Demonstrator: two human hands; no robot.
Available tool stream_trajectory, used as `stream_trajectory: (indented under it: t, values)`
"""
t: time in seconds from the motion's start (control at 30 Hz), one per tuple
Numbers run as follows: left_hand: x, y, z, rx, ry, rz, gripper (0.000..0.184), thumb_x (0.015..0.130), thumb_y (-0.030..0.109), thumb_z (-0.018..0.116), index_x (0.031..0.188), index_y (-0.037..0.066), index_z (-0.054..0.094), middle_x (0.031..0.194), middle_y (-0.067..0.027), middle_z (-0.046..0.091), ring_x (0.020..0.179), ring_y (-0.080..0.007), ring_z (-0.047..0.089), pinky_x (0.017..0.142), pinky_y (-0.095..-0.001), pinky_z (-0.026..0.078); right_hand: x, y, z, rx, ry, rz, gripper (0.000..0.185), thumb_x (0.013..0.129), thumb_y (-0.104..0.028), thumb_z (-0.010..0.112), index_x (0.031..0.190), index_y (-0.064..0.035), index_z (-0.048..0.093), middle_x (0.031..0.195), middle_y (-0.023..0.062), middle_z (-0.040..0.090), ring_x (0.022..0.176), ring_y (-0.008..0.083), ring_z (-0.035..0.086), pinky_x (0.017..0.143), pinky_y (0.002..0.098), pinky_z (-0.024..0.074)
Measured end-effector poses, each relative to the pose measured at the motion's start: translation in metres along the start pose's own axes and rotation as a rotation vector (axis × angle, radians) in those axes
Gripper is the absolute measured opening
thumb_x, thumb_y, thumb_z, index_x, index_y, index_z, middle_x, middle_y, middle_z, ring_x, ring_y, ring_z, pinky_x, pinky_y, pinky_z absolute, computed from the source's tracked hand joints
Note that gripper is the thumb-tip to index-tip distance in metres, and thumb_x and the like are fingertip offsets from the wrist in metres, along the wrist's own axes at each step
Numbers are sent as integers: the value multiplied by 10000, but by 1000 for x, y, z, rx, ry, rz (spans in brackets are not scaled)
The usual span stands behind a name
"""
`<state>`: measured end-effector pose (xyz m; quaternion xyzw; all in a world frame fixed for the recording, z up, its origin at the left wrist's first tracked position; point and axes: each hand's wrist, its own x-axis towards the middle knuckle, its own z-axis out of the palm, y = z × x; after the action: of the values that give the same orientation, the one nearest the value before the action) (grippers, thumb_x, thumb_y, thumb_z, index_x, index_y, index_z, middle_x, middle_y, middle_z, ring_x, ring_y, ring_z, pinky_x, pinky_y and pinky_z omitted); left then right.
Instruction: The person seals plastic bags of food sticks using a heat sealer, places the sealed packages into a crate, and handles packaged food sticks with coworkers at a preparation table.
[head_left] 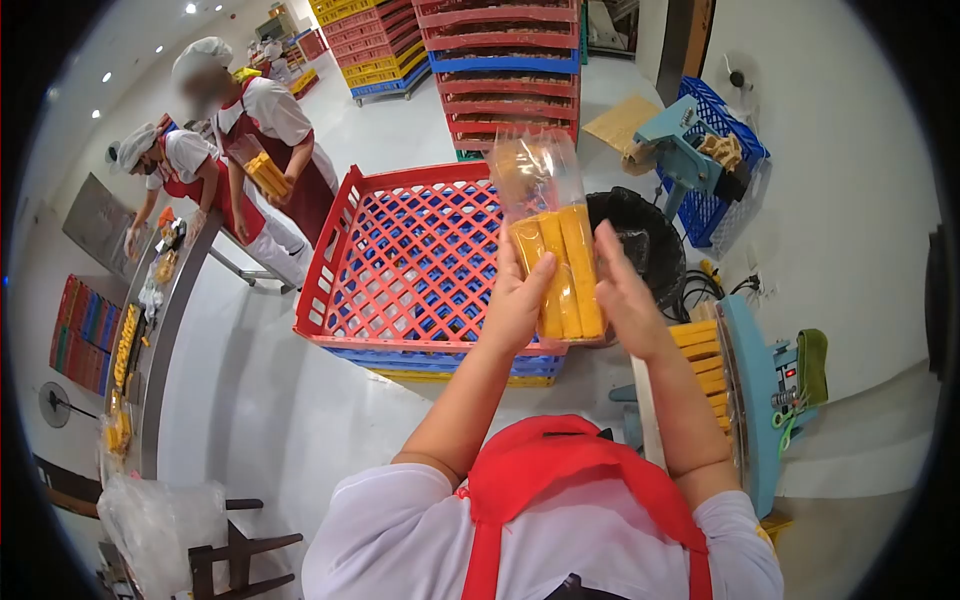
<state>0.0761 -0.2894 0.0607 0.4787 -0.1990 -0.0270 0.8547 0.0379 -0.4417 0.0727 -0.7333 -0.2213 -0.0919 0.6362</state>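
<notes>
In the head view no writing is readable; the left hand [522,290], thumb across the front, grips a clear plastic bag of long yellow sticks [565,265] above the red lattice crate's [420,262] right side. The right hand [628,290], fingers extended, is at the bag's right edge, contact unclear; a black lined bin [650,240] stands behind.

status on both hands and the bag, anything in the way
left hand gripping clear plastic bag of yellow sticks; right hand open alongside, contact unclear; red lattice crate beneath, nothing seen blocking
</notes>
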Motion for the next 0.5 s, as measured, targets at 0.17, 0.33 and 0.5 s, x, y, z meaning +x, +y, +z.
stream_trajectory:
  t: [0.17,0.33,0.5]
  values:
    - [4,-7,3,-448,-48,-180,472,915,244,396,1331,107,221,1260,-89,391,1134,-215,423,935,-350,374,43,-14,0,-177,-7,-62,518,881,-173,402,1319,42,229,1408,204,132,1323,235,95,1047,307,101]
    - [19,-6,-11,-573,-85,-192,492,914,392,340,1295,80,315,1274,-102,412,1145,-234,432,953,-374,361,57,-11,16,303,97,25,493,898,-199,412,1314,16,258,1366,175,252,1251,224,286,1008,302,238]
    - [29,4,-15,-284,-150,-34,526,899,240,445,1329,87,185,1210,-105,418,1087,-194,454,900,-337,399,32,25,32,1249,-8,319,448,924,-311,364,1302,-79,300,1219,73,456,1060,158,499,859,293,429]
